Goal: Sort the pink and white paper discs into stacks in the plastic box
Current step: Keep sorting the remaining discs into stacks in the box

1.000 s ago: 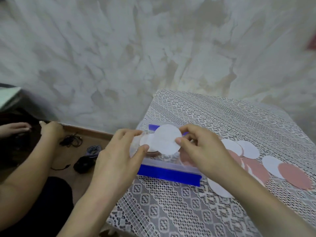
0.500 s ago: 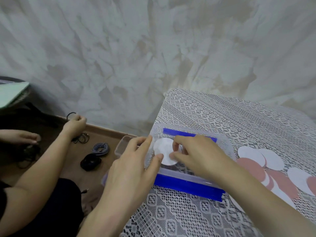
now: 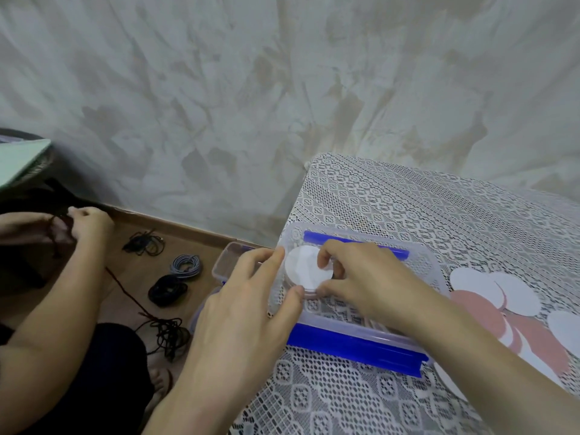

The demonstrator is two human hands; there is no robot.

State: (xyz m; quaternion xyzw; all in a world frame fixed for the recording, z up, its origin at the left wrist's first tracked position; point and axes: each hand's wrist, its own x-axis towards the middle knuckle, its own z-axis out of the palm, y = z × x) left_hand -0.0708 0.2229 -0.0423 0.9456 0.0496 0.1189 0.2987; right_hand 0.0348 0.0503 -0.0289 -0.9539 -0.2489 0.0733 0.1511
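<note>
- Both hands meet over the box: left hand (image 3: 244, 312) lies open, its fairly straight forefinger and thumb tip bracketing the stack's left edge
- Right hand (image 3: 361, 277) is curled, thumb on top and fingers at the near edge, pinching the white disc (image 3: 306, 270)
- A second ago that disc was held up between the hands above the box; now it lies flat on the white stack at the left end of the plastic box (image 3: 436, 271), so one more white seems sorted and only needs squaring up
- Any pink stack is hidden under the right hand
- Loose discs (image 3: 477, 309), pink and white overlapping, wait on the lace cloth (image 3: 408, 208) right of the box, so much sorting remains
- Blue clip (image 3: 354, 343) runs along the box's near side
- Another person's hand (image 3: 91, 224) works cord at far left, cable coils (image 3: 185, 265) on the floor
- No label or writing is readable anywhere
</note>
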